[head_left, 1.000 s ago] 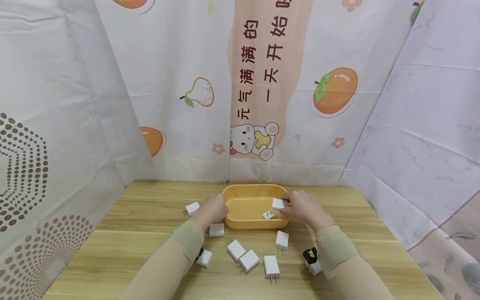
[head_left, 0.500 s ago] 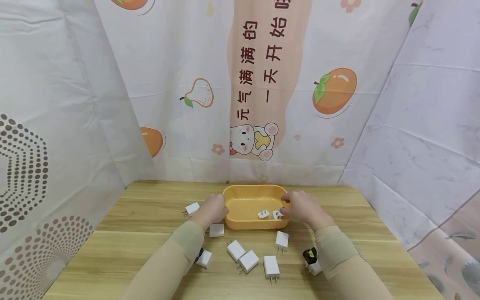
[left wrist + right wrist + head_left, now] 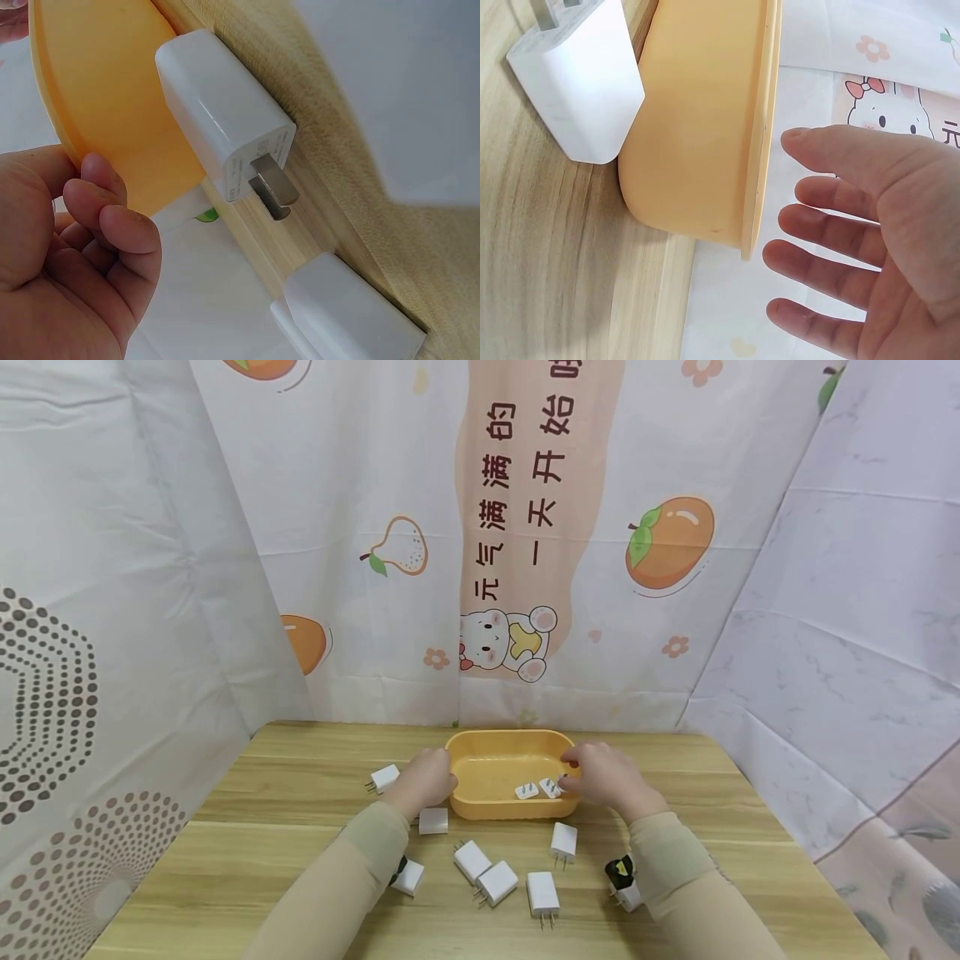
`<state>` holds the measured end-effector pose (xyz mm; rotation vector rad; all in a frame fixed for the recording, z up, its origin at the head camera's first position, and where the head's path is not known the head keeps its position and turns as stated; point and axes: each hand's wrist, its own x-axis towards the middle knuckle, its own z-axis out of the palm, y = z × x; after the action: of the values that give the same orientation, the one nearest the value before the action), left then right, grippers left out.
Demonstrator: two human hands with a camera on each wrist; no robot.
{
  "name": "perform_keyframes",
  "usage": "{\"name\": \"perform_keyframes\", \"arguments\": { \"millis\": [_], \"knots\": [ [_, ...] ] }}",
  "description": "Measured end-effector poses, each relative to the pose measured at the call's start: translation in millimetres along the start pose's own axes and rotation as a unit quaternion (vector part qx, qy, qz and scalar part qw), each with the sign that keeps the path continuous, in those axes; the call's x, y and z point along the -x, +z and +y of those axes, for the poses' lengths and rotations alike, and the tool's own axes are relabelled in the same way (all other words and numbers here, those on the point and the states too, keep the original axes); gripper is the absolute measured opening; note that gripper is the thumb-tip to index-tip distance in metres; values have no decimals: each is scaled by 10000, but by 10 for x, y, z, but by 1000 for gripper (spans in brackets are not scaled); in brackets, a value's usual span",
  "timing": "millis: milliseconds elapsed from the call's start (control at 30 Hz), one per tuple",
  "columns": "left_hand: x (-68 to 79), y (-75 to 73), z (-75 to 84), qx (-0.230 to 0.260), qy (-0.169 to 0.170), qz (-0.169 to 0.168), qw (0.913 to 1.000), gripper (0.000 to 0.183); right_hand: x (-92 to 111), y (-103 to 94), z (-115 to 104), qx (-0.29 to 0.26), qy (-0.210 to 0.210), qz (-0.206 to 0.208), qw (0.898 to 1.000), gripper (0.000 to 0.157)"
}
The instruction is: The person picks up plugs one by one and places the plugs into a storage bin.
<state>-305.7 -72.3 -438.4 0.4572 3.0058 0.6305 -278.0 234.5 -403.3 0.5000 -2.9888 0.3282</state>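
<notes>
A yellow plastic bin (image 3: 510, 810) stands at the back of the table. My left hand (image 3: 426, 775) holds its left end; in the left wrist view thumb and index finger meet at the rim, the other fingers curled. My right hand (image 3: 606, 777) is over the bin's right end, its fingers (image 3: 825, 270) spread and holding nothing in the right wrist view. Inside the bin, a white charger plug (image 3: 527, 791) points its prongs up. Beside it is another charger plug (image 3: 551, 787), close to my right fingertips.
Several white charger plugs lie in front of the bin, including one charger plug (image 3: 543, 893) near the middle front and a touching pair (image 3: 497, 882). One charger plug (image 3: 385, 777) is left of the bin. A printed curtain (image 3: 525, 702) hangs behind the table.
My right hand has let go of a white charger plug, which now lies in the bin beside the first one. Both plugs have shifted slightly left. My left hand has stayed at the rim.
</notes>
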Motion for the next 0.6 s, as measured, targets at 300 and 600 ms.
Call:
{"name": "perform_keyframes", "arguments": {
  "millis": [300,600],
  "knots": [
    [-3,-1,-9,30,-36,-40,10000,14,10,-6,-13,-74,-67,18,9999,43],
    [-6,-4,-6,29,-65,-56,10000,13,60,-71,-12,-277,-210,85,9994,42]
  ]
}}
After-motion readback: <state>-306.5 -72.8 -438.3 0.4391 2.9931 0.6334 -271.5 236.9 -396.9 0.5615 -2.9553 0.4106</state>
